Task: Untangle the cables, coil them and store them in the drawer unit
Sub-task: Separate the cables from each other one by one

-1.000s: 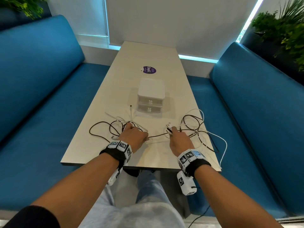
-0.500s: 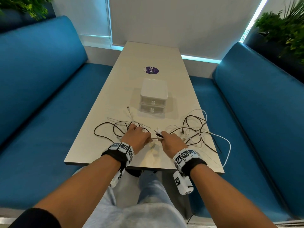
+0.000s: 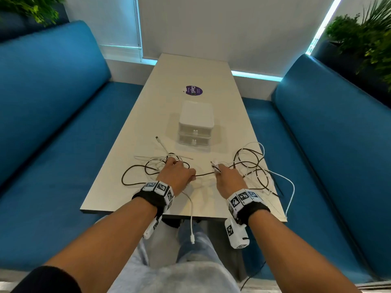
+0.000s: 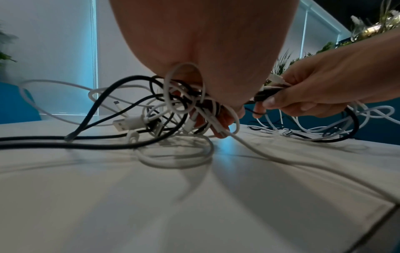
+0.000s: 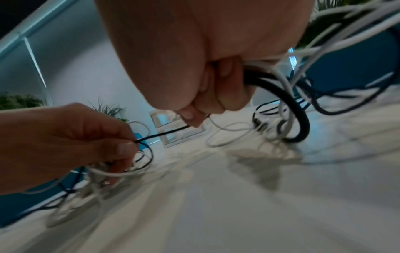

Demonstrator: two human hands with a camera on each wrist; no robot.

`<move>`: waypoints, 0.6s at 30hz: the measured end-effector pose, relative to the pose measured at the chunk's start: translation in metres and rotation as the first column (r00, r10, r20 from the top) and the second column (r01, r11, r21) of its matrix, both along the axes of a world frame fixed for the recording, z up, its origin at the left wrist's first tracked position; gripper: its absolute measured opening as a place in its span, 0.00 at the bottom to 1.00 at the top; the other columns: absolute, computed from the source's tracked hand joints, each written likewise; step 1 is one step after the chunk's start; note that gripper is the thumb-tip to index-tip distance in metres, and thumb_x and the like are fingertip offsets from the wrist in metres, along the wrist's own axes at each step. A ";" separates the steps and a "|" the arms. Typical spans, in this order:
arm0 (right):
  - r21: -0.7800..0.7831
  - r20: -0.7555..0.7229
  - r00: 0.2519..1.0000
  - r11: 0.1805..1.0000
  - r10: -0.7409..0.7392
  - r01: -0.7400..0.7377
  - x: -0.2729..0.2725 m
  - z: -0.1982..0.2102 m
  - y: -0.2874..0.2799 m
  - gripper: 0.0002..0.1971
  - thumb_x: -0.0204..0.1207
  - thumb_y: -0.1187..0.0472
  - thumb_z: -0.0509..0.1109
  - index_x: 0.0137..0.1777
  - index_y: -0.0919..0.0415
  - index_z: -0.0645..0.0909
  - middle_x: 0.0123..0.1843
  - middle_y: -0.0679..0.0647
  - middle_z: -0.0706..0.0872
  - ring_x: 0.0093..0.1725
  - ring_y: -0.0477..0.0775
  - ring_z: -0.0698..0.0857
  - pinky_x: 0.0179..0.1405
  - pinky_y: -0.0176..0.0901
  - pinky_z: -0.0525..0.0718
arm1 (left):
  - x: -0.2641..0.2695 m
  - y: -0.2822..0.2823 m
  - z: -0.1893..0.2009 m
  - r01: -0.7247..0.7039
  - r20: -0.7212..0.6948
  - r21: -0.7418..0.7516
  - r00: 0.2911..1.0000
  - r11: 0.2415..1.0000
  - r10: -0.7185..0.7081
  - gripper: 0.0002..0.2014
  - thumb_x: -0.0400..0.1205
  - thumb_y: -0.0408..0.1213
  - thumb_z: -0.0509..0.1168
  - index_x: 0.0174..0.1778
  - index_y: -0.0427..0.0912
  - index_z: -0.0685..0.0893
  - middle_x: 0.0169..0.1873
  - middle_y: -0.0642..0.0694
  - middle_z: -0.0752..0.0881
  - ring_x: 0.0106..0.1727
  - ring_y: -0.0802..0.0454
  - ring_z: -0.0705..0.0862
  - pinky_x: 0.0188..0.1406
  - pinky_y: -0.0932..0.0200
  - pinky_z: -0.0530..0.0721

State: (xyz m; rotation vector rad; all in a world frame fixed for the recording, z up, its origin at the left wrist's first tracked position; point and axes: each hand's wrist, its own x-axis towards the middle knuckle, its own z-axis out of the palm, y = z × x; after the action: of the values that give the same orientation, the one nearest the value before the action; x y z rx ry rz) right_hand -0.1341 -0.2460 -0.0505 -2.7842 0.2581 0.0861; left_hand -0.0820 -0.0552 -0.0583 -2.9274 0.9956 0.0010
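Note:
Black and white cables lie tangled on the near end of the table (image 3: 127, 166). My left hand (image 3: 176, 173) grips a knot of black and white cables (image 4: 184, 106) on the left. My right hand (image 3: 227, 176) pinches cable plugs (image 3: 215, 166) and holds more loops (image 5: 281, 89) on the right. A thin black cable (image 3: 204, 174) runs taut between the two hands. One white cable (image 3: 191, 218) hangs over the table's near edge, its plug dangling. The white drawer unit (image 3: 195, 123) stands behind the cables, both drawers closed.
Blue benches (image 3: 53, 123) run along both sides of the table. A purple sticker (image 3: 193, 90) lies beyond the drawer unit. A loose white plug end (image 3: 157, 138) points toward the unit's left. Plants (image 3: 359, 39) stand behind the benches.
My right hand came in close to the left hand half a second ago and has now pulled back to the right, stretching the black cable between them. A white cable end now hangs over the near edge.

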 end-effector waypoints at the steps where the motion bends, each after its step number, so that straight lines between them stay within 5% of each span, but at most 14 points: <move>1: 0.042 0.016 0.999 0.998 0.045 -0.045 0.000 -0.001 0.006 0.12 0.87 0.53 0.56 0.63 0.56 0.76 0.50 0.63 0.86 0.47 0.65 0.84 0.40 0.47 0.78 | -0.001 -0.001 0.000 -0.003 0.001 0.003 1.000 1.000 0.003 0.12 0.89 0.46 0.52 0.56 0.51 0.81 0.48 0.41 0.83 0.55 0.38 0.76 0.65 0.46 0.66; 4: 0.114 0.010 0.983 0.977 0.182 -0.182 0.000 -0.001 0.026 0.10 0.86 0.58 0.58 0.60 0.59 0.78 0.50 0.63 0.87 0.49 0.65 0.85 0.40 0.46 0.78 | -0.003 -0.004 0.001 -0.010 -0.002 -0.012 1.000 1.000 0.010 0.13 0.89 0.49 0.51 0.58 0.53 0.81 0.50 0.41 0.83 0.56 0.38 0.76 0.65 0.46 0.66; 9: 0.112 -0.049 0.975 0.971 0.218 -0.212 0.005 -0.003 0.030 0.11 0.87 0.57 0.58 0.58 0.62 0.78 0.53 0.63 0.87 0.52 0.64 0.84 0.43 0.46 0.76 | -0.006 0.001 0.003 0.033 0.002 -0.061 0.999 0.998 -0.033 0.11 0.89 0.47 0.55 0.56 0.53 0.82 0.51 0.46 0.85 0.58 0.43 0.78 0.67 0.48 0.65; 13: 0.044 -0.052 0.983 0.984 0.178 -0.175 0.008 0.001 0.023 0.13 0.87 0.51 0.57 0.58 0.60 0.76 0.48 0.63 0.86 0.48 0.65 0.84 0.39 0.48 0.76 | -0.003 0.009 0.005 0.053 -0.047 -0.157 0.997 0.986 -0.061 0.09 0.85 0.41 0.62 0.58 0.53 0.83 0.62 0.51 0.80 0.64 0.47 0.77 0.69 0.49 0.65; 18: 0.042 -0.032 0.996 0.995 0.088 -0.087 0.012 0.008 0.010 0.12 0.85 0.52 0.58 0.56 0.57 0.79 0.52 0.62 0.86 0.51 0.65 0.84 0.45 0.50 0.81 | -0.006 0.005 0.019 -0.021 -0.143 -0.277 0.990 0.960 -0.020 0.16 0.85 0.38 0.62 0.69 0.50 0.76 0.61 0.49 0.85 0.66 0.45 0.76 0.72 0.53 0.60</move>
State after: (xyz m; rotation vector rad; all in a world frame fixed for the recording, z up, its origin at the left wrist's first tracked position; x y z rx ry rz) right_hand -0.1218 -0.2359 -0.0422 -2.7553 0.1406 0.1580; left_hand -0.0877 -0.0499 -0.0388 -3.2235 1.0972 0.0811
